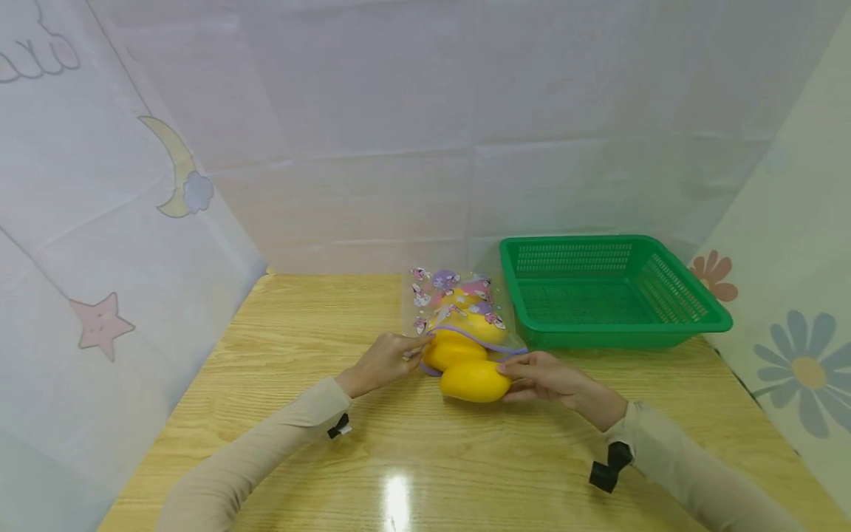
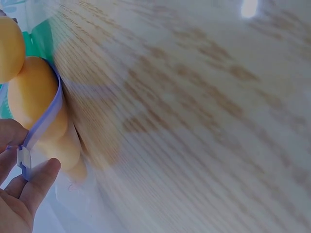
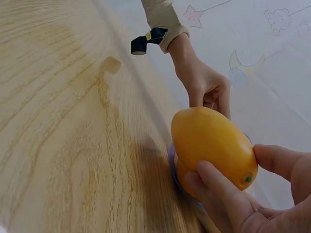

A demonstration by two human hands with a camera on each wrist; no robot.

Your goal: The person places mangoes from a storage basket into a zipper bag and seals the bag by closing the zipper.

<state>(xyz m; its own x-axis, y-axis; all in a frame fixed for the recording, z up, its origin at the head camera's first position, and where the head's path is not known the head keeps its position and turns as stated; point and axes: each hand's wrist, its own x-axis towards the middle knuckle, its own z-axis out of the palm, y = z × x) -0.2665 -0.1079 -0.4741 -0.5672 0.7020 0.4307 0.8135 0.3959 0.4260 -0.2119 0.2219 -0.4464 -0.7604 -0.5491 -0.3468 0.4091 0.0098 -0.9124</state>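
Observation:
A clear zip bag point(image 1: 444, 280) with pink and purple cartoon prints lies on the table, its purple-edged mouth facing me. At the left end of that mouth, my left hand point(image 1: 382, 362) pinches the edge by its white slider point(image 2: 23, 157). My right hand point(image 1: 548, 380) grips a smooth yellow mango point(image 1: 474, 382) with a small green stem spot, thumb on one side and fingers on the other. It is just in front of the bag's opening and overlaps a second mango point(image 1: 455, 350) lying in the mouth. More yellow fruit point(image 1: 487, 327) shows through the bag's printed plastic, partly hidden.
A green plastic basket point(image 1: 618, 329) with slotted walls stands right of the bag at the back of the wooden table point(image 1: 319, 473). Cloth with printed moon, star and flowers hangs behind and on both sides. Each wrist wears a black strap.

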